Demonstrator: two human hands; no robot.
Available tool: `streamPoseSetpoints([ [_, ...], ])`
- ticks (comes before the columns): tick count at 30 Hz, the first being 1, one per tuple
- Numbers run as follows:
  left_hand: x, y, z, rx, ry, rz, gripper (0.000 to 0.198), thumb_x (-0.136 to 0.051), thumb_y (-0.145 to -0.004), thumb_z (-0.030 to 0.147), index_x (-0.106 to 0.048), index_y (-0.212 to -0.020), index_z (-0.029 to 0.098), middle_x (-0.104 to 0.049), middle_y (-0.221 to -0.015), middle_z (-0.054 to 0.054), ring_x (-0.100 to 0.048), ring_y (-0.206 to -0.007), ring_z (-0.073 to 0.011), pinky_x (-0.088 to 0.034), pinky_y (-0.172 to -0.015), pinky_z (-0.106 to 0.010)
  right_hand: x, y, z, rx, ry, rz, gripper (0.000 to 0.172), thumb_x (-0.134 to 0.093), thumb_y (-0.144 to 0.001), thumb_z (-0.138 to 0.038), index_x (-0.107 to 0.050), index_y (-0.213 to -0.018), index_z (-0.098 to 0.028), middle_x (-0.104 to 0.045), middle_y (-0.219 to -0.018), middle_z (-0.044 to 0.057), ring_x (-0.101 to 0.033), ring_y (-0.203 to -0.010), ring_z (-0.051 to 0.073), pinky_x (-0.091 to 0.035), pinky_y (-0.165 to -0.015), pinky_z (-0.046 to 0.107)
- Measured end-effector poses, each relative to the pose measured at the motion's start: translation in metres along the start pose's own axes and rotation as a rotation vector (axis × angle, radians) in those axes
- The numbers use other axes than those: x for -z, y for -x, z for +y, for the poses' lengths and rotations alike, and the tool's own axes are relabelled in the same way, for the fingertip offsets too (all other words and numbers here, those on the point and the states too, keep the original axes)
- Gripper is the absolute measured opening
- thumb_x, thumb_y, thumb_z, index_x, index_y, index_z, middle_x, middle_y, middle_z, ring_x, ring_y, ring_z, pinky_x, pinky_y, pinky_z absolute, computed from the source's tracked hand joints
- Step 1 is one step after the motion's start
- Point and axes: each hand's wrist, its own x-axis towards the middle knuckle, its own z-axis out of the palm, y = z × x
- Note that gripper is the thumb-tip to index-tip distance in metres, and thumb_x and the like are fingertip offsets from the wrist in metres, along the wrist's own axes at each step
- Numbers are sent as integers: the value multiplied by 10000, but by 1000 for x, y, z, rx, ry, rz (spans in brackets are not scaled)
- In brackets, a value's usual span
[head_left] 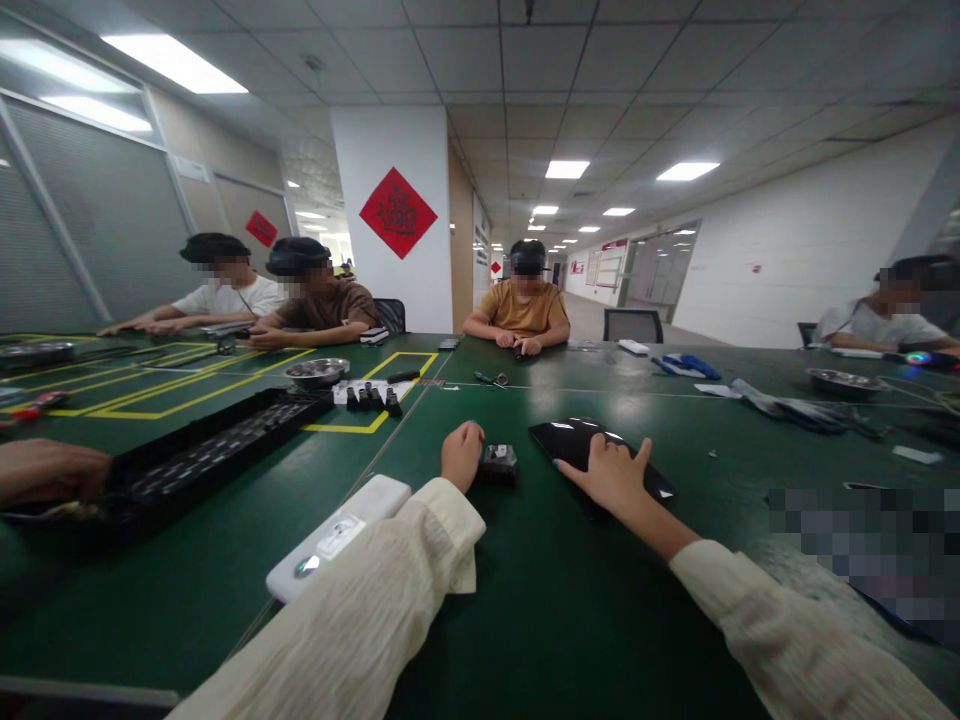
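Note:
My right hand [615,475] lies across a glossy black panel [559,436] with its fingers spread, touching the top surface. The panel is flat with pointed corners and reflects the ceiling lights. To the left, my left hand [460,455] is closed, its fingers curled on the far side; whatever they may hold is hidden. Beside that hand sits a small black box-shaped part [499,461] with a greyish, see-through-looking top. A white oblong device [341,535] rests near my left forearm.
At left, another person's hand [56,470] reaches to a long black tray [217,450] of small parts. A metal bowl [316,372] and several black pieces [373,398] are beyond. Gloves [784,408] and another metal dish [844,382] lie right. Co-workers sit around the green table [570,620].

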Motion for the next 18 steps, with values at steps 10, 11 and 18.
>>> streamPoseSetpoints([
  [10,-1,2,3,-4,-3,-20,248,-348,-756,303,-438,-550,200,-373,-401,59,-375,-409,-107,-277,-464,-227,26,8,-5,276,-217,-74,359,-316,-917,-384,-605,-866,-179,-686,-782,78,-647,-715,187,-363,-598,252],
  [11,-1,2,3,-6,0,-24,248,-351,-755,304,-438,-548,200,-376,-401,59,-377,-409,-107,-279,-463,-226,25,8,-5,301,-245,-63,339,-330,-913,-370,-612,-856,-190,-686,-770,62,-641,-703,175,-352,-589,244],
  [18,-1,1,2,-22,2,-3,255,-358,-753,311,-449,-543,200,-397,-402,52,-395,-415,-113,-298,-468,-228,25,-18,27,-70,-245,98,374,-308,-890,-370,-636,-984,-219,-693,-834,68,-628,-745,211,-364,-612,274],
])
